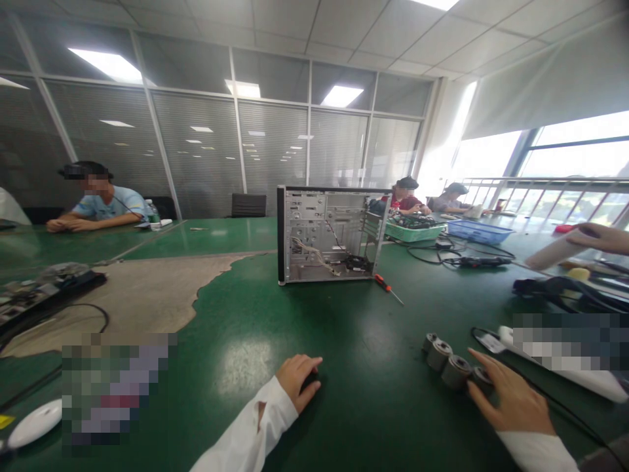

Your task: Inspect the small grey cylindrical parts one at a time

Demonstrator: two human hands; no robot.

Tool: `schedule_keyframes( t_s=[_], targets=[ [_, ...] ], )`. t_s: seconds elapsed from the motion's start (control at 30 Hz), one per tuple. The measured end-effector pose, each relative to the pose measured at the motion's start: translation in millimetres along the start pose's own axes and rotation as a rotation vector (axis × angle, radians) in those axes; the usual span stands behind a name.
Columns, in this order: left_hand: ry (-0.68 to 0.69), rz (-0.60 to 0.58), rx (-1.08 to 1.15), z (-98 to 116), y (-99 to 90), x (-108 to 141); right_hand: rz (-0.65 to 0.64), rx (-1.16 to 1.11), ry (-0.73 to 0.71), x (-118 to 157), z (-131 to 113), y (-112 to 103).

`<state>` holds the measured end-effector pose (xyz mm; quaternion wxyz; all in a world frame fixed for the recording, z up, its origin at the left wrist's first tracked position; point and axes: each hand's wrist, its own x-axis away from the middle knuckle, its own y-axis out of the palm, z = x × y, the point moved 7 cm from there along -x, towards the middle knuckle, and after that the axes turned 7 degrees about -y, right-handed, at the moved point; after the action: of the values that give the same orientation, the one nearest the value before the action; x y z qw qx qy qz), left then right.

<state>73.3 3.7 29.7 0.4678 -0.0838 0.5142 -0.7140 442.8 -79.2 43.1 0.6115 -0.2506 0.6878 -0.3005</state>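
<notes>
My left hand rests over the green table near the front middle, its thumb and fingers apart, holding nothing. My right hand is at the front right with thumb and fingers spread around the nearest of several grey metal cylinders, which stand in a slanting row. Whether it grips that cylinder is hard to see, but the fingers look open. Beyond both hands stands an open computer case, with cables and a black fan inside. A red-handled screwdriver lies by its lower right corner.
Green and blue baskets stand at the back right, near black cables. A white power strip lies right of my right hand. Another person's hand holds a pale roll. Electronic parts lie left. Seated people are across the table.
</notes>
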Motion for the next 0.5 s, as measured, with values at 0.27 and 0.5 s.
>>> schedule_keyframes(
  t_s=[0.27, 0.5],
  targets=[
    [0.005, 0.008, -0.003, 0.4, -0.7, -0.3, -0.204, -0.102, 0.174, 22.7, 16.8, 3.5],
    [0.005, 0.024, 0.02, -0.7, 1.0, -0.4, -0.183, -0.271, 0.099, 41.2, -44.0, -14.6]
  ],
)
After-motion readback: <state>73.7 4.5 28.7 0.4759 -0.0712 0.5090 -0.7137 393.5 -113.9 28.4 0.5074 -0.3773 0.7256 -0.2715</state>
